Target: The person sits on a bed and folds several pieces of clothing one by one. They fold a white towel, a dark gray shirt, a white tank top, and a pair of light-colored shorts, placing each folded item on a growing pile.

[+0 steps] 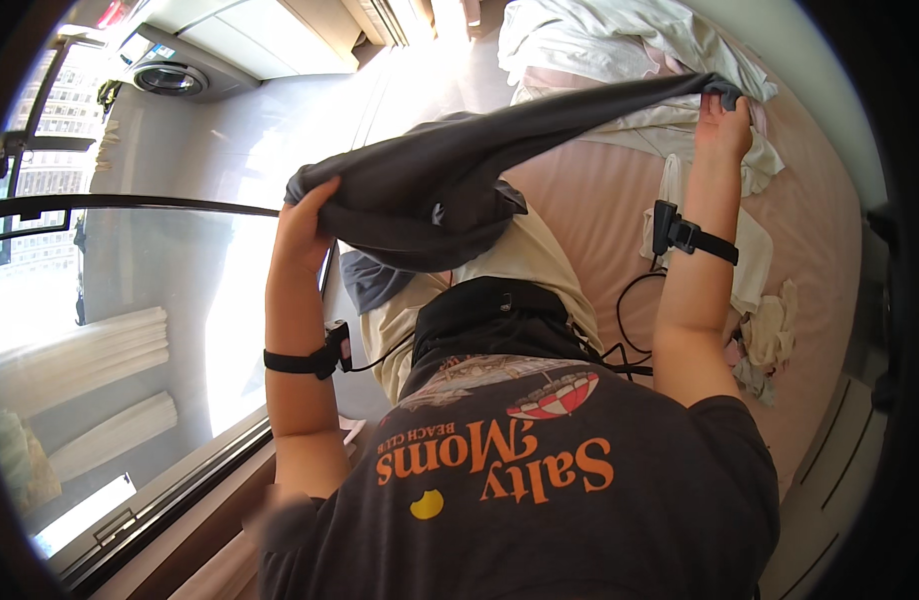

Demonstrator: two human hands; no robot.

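A dark grey garment [429, 172] is stretched between my two hands, above my lap. At its left end, my left hand [308, 217] grips a bunched edge, thumb on top. Farther out to the right, my right hand [723, 129] pinches the other end, where the cloth narrows to a twisted strip. The middle of the garment sags in loose folds over my beige trousers [538, 255]. A small light mark shows on the hanging cloth. What kind of garment it is, I cannot tell. Bluish-grey cloth [377, 281] lies on my leg below it.
I sit by a bed with a pink sheet [804, 247]. White clothes [624, 45] are heaped at its far end, with small cloth pieces [767, 337] at right. Straps with cabled devices circle both forearms. A glass panel's black frame [167, 201] stands left; a front-loading washing machine [171, 77] is beyond.
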